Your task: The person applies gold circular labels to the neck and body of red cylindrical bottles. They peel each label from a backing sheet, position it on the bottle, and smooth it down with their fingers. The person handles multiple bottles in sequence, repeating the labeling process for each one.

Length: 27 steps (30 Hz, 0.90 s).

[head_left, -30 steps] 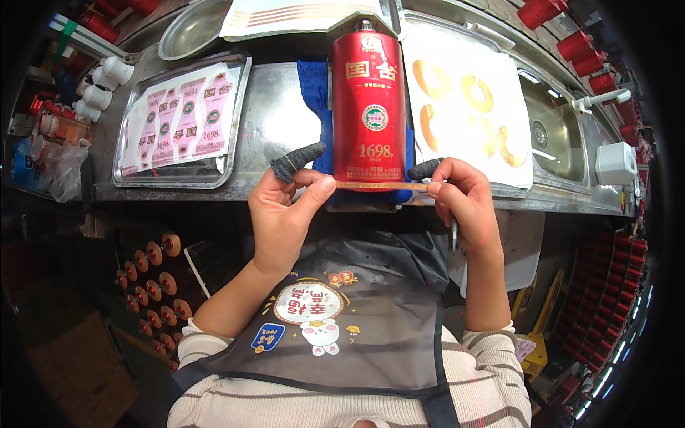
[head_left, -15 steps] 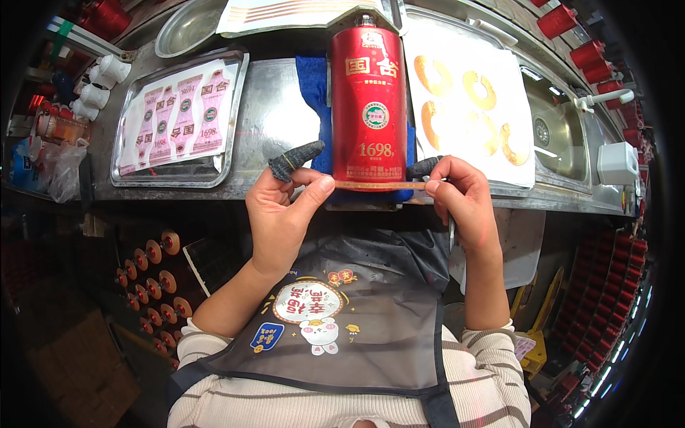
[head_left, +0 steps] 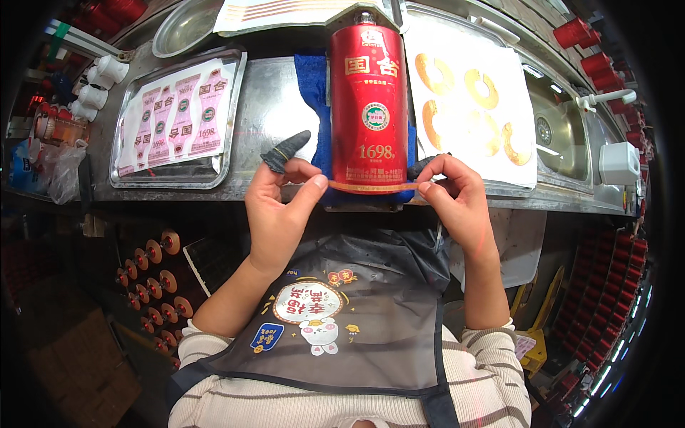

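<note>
A red bottle (head_left: 368,107) with gold and white print lies on its side over a blue cloth (head_left: 311,85), its base toward me. A thin copper-gold strip (head_left: 371,189) is stretched across the bottle near its base and looks to be against it, bowed slightly. My left hand (head_left: 280,214) pinches the strip's left end between thumb and fingers. The right end is pinched in my right hand (head_left: 457,203). Dark fabric finger covers are on both hands; the left one (head_left: 287,150) points up beside the bottle, and the right one (head_left: 424,165) touches or nearly touches the bottle's side.
On the left, a metal tray (head_left: 232,135) holds pink printed label sheets (head_left: 175,118). A white sheet (head_left: 457,93) with gold curved pieces lies on the right, near a sink (head_left: 571,143) and a white jug (head_left: 618,164). Behind are a metal bowl (head_left: 168,36) and a sheet of copper-gold strips (head_left: 278,14).
The strip has gone from straight to slightly bowed at the bottle's base. Both hands have shifted a little to the left, and the right finger cover has moved closer to the bottle.
</note>
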### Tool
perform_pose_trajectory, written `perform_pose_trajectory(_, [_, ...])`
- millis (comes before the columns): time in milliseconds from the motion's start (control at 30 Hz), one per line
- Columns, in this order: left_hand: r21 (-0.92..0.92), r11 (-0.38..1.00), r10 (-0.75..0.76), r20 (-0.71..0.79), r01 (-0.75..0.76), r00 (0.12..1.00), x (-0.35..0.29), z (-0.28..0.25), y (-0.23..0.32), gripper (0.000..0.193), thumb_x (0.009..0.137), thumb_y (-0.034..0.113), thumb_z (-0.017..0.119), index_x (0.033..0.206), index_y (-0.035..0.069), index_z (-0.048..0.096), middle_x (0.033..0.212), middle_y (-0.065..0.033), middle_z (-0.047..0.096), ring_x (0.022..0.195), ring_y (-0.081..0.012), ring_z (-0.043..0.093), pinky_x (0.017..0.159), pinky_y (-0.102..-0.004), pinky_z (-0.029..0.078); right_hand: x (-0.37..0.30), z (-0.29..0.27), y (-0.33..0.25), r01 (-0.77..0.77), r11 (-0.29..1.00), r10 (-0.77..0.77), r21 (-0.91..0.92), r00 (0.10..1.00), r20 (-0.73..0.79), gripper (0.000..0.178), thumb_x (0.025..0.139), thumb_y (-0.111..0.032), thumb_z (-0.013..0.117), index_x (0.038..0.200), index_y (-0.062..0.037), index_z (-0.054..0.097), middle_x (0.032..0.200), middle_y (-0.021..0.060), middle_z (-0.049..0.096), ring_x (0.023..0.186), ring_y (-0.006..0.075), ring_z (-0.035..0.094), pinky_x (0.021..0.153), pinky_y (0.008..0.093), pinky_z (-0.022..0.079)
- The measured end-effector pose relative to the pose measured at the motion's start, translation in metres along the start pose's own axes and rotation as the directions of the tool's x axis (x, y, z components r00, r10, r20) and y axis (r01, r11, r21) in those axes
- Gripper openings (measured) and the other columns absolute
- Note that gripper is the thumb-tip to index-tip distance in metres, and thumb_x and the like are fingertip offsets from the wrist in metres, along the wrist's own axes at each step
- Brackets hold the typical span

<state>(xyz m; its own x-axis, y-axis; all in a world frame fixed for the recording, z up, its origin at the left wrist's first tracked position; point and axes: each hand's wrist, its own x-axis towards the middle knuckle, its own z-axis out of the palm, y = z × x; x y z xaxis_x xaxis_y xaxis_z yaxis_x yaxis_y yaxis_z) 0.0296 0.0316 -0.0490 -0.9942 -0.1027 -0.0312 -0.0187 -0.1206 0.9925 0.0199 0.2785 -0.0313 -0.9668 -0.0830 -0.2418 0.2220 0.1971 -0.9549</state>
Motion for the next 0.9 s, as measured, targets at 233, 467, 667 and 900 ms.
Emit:
perform_pose_trajectory(233, [0.014,1.0,-0.03,0.182,0.028,0.983,0.012,-0.004,0.002,0.056,0.096,0.008,0.059,0.148,0.0,0.043,0.15,-0.0162,0.048,0.142,-0.0235,0.04,0.119,-0.0389,0.026,0.002,-0.008,0.002,-0.012,0.999,0.012,0.041,1.0,0.015,0.034,0.094,-0.022,0.048,0.102,0.0032,0.069,0.087,0.0032,0.065,0.049,0.005,0.042,0.047,0.0208,0.034])
perform_pose_trajectory(467, [-0.052,0.998,0.035,0.299,-0.021,0.953,0.01,0.012,-0.007,0.07,0.097,0.02,0.068,0.152,-0.004,0.032,0.152,-0.0167,0.042,0.141,-0.0225,0.039,0.118,-0.0366,0.027,-0.002,0.006,-0.007,0.085,0.995,-0.085,-0.06,0.996,0.013,0.027,0.092,-0.019,0.068,0.111,-0.0003,0.063,0.098,0.0011,0.06,0.058,0.0004,0.039,0.051,0.0189,0.032])
perform_pose_trajectory(667, [-0.006,1.0,0.022,0.327,-0.022,0.945,0.01,0.012,-0.007,0.07,0.097,0.018,0.065,0.153,-0.004,0.03,0.156,-0.017,0.038,0.145,-0.0247,0.034,0.12,-0.0391,0.023,0.004,0.013,-0.013,-0.002,0.994,0.004,-0.112,1.0,0.011,0.044,0.082,-0.029,0.084,0.108,-0.0009,0.061,0.1,0.0047,0.053,0.063,0.0024,0.046,0.056,0.0205,0.04])
perform_pose_trajectory(900, [-0.005,1.0,-0.017,0.331,0.02,0.943,0.011,0.009,-0.005,0.068,0.097,0.017,0.064,0.153,-0.004,0.03,0.156,-0.0168,0.038,0.145,-0.0242,0.034,0.12,-0.0388,0.024,0.008,0.005,0.007,-0.046,0.993,0.035,0.108,0.994,0.1,0.029,0.089,-0.015,0.075,0.11,-0.0002,0.062,0.1,0.0022,0.056,0.063,0.0,0.046,0.055,0.0196,0.038])
